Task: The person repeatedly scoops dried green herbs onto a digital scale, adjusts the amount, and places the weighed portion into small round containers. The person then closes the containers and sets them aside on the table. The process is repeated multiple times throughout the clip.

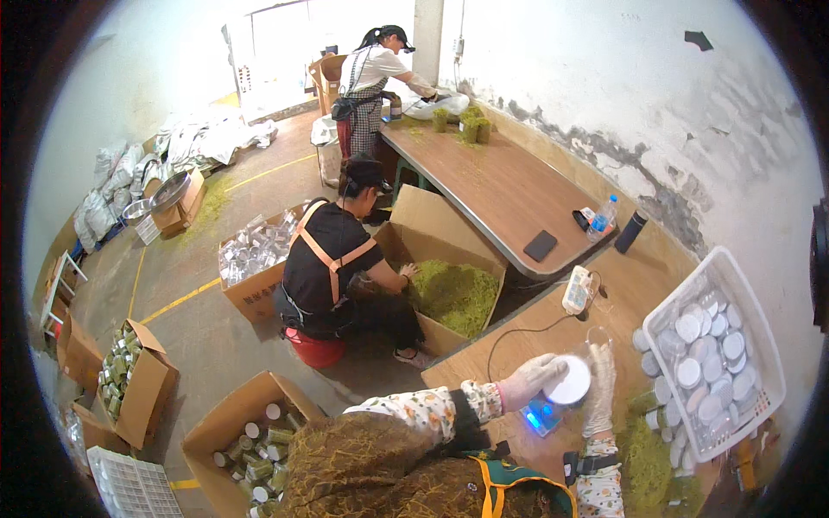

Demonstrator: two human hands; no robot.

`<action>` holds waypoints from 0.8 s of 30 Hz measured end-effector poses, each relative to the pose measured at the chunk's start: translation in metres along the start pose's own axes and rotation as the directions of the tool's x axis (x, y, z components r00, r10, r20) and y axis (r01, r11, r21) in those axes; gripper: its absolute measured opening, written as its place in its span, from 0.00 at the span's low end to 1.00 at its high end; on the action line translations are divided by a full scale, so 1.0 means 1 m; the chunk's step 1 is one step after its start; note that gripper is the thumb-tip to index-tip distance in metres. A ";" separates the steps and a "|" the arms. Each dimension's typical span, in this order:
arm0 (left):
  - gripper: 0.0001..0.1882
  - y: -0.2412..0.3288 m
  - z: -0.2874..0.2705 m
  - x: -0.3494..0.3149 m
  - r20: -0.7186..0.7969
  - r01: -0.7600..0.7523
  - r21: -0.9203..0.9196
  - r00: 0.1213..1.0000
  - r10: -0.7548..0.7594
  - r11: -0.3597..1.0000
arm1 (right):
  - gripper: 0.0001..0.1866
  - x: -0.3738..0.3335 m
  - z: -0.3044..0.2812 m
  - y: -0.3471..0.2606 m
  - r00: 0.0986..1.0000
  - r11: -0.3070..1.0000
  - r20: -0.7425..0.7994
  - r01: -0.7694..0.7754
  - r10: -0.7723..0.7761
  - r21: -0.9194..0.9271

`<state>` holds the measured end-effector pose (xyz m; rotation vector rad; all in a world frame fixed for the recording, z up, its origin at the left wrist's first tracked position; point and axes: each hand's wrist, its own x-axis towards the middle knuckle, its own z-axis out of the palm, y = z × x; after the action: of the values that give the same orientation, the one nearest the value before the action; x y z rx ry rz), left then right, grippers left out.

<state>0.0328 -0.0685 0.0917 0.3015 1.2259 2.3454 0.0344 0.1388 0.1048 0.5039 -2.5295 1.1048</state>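
White-gloved left hand (530, 384) grasps a round white lid (570, 380); the gloved right hand's (599, 388) hold is unclear. White-lidded green jars (259, 470), lower left, seem finished; loose green shreds (462, 306), centre, remain.

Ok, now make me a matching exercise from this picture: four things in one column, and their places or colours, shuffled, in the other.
Things
1. White lid
2. Phone
3. Low seat
4. Basket

Places, colours and states
A. Red, under a co-worker in a dark top
B. Heaped with round lids
C. In the left hand, which wears a pale glove
D. Dark, lying flat on the brown table

Right pairs: 1-C, 2-D, 3-A, 4-B
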 end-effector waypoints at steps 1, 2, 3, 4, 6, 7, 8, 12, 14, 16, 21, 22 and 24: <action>0.22 -0.001 0.010 0.002 0.019 -0.037 -0.075 0.999 0.039 0.996 | 0.39 -0.001 -0.011 -0.015 0.997 0.983 -0.083 0.019 -0.003 0.184; 0.22 -0.002 0.022 0.005 0.033 -0.044 -0.143 0.998 0.049 0.989 | 0.44 -0.003 -0.014 -0.031 0.998 0.938 -0.063 -0.001 0.024 0.345; 0.22 -0.004 0.034 0.007 0.028 -0.027 -0.175 0.999 0.032 0.984 | 0.49 -0.007 -0.016 -0.046 0.997 0.870 -0.048 -0.028 0.059 0.491; 0.22 -0.009 0.047 0.003 0.041 -0.007 -0.053 0.999 0.009 0.999 | 0.55 -0.015 -0.018 -0.061 0.994 0.783 -0.039 -0.057 0.103 0.619; 0.23 -0.018 0.070 -0.003 0.117 0.124 -0.039 0.986 -0.118 0.992 | 0.63 -0.033 -0.019 -0.082 0.971 0.599 -0.066 -0.087 0.228 0.796; 0.23 -0.025 0.084 -0.006 0.160 0.266 -0.246 0.959 -0.232 0.932 | 0.65 -0.039 -0.021 -0.085 0.952 0.511 -0.089 -0.077 0.293 0.856; 0.24 -0.027 0.084 -0.006 0.251 0.307 -0.096 0.928 -0.275 0.947 | 0.62 -0.045 -0.029 -0.083 0.940 0.500 -0.089 -0.093 0.329 0.861; 0.26 -0.034 0.049 -0.009 0.377 0.200 0.259 0.880 -0.289 0.945 | 0.48 -0.060 -0.055 -0.040 0.900 0.423 -0.123 -0.073 0.418 0.903; 0.19 -0.044 0.020 -0.012 0.169 0.217 0.340 0.943 -0.287 0.915 | 0.40 -0.067 -0.069 -0.003 0.857 0.462 -0.104 -0.166 0.505 0.871; 0.21 -0.055 -0.010 -0.012 -0.013 0.070 0.624 0.997 -0.080 0.779 | 0.36 -0.070 -0.070 0.034 0.783 0.441 0.078 -0.427 0.618 0.789; 0.52 -0.086 -0.031 0.023 -0.046 0.007 0.930 0.994 0.097 0.367 | 0.26 -0.054 -0.029 0.099 0.703 0.440 0.299 -0.661 0.645 0.607; 0.57 -0.090 -0.026 0.031 -0.023 -0.017 0.941 0.993 0.114 0.339 | 0.25 -0.041 -0.018 0.108 0.732 0.462 0.317 -0.645 0.604 0.609; 0.61 -0.093 -0.016 0.038 -0.013 -0.034 0.932 0.992 0.128 0.360 | 0.23 -0.024 0.000 0.113 0.762 0.447 0.305 -0.601 0.571 0.663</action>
<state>0.0217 -0.0153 0.0058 0.6328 2.5685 1.4079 0.0056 0.2153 0.0230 -0.2715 -2.2022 2.4409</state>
